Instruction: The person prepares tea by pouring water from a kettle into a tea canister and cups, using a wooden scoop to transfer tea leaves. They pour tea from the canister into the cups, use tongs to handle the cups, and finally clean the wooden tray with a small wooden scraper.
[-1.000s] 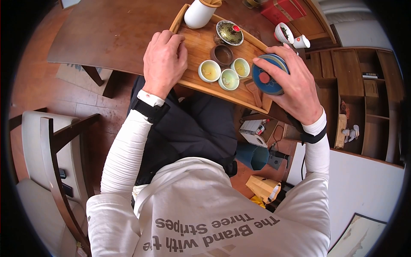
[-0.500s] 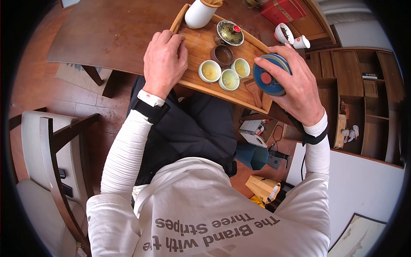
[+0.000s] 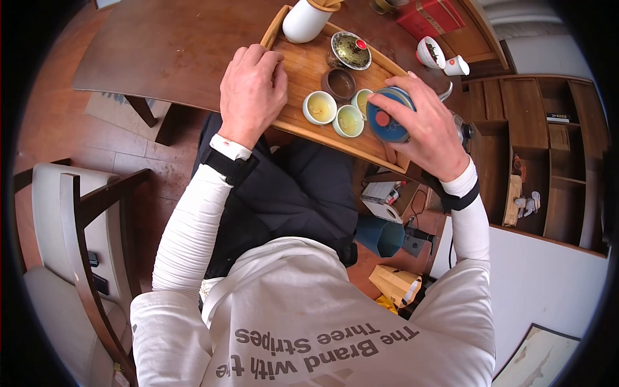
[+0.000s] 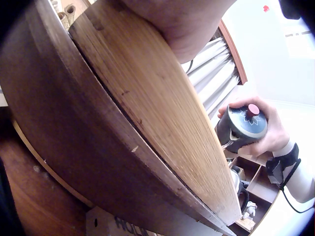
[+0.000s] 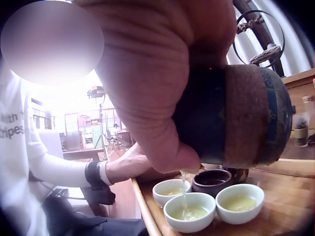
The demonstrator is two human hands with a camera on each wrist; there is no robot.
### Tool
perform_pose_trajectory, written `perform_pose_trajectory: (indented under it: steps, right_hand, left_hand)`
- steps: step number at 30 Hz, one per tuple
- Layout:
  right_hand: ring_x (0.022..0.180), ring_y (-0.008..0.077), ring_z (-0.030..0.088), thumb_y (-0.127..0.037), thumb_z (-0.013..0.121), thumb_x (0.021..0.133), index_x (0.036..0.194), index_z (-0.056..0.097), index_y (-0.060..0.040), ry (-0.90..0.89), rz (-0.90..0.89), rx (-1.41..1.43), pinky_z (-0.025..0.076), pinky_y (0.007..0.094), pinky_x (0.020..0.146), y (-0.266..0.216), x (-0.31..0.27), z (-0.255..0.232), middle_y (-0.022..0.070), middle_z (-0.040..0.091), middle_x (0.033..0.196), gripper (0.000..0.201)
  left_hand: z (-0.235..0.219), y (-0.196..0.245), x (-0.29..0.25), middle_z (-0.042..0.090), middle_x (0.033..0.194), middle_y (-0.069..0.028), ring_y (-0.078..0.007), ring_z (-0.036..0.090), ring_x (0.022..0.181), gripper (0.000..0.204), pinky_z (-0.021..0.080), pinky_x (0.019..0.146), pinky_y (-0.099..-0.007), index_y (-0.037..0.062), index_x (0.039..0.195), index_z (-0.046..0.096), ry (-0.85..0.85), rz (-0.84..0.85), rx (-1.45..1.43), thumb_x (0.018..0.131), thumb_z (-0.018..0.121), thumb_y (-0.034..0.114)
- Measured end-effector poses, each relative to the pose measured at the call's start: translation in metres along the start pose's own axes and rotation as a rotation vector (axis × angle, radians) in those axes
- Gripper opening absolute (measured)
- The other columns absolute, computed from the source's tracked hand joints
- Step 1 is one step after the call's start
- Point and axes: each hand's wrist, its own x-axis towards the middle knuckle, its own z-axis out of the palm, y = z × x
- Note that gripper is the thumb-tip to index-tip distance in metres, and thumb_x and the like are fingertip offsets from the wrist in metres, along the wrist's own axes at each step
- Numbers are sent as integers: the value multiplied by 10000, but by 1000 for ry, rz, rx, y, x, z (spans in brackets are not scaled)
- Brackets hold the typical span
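My right hand (image 3: 429, 126) grips a blue teapot (image 3: 385, 122) with a red lid knob, tipped toward the cups. In the right wrist view a thin stream runs into the nearest pale green cup (image 5: 190, 219). Two more pale cups of yellowish tea, a left cup (image 3: 320, 108) and a far cup (image 3: 361, 99), stand beside it. Behind them sits a brown cup (image 3: 338, 84). My left hand (image 3: 253, 97) rests on the near edge of the wooden tray (image 3: 293, 71), fingers loosely curled, their tips hidden.
A lidded patterned bowl (image 3: 351, 51) and a white holder with wooden tools (image 3: 305, 20) stand on the tray. Past it are a red box (image 3: 430, 16), a bowl of leaves (image 3: 431, 51) and a white cup (image 3: 456, 66). A chair (image 3: 71, 219) stands at left.
My right hand has carried the teapot left, closer over the cups, partly covering the far one. A metal spout now shows behind that hand. The left hand has stayed on the tray edge.
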Motion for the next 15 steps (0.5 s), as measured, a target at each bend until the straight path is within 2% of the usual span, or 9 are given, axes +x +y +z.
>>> perform_pose_trajectory:
  steps: [7,8,15]
  right_hand:
    - [1118,349,616,-43,873,631,1238,654,-151,24,55,-116,514,453,1017,30,-5,-4,104,616,1202,654]
    - [1111,337,619,-32,869,628,1244,649,-157,24,64,-113,525,442,979,32,-5,-5,101,615,1201,666]
    - [1110,319,621,-15,860,622,1229,653,-152,32,81,-119,537,424,916,35,-3,-7,98,612,1190,656]
  left_hand:
    - [0,1,0,628,904,-81,-284,603,873,100,528,781,-399,36,926,710,-10,-3,16,831,689,58]
    - [0,1,0,628,904,-81,-284,603,873,100,528,781,-399,36,926,710,-10,-3,16,831,689,58]
    - [1,0,0,621,899,-82,-284,600,869,93,528,780,-400,38,923,710,-8,-9,9,836,690,64]
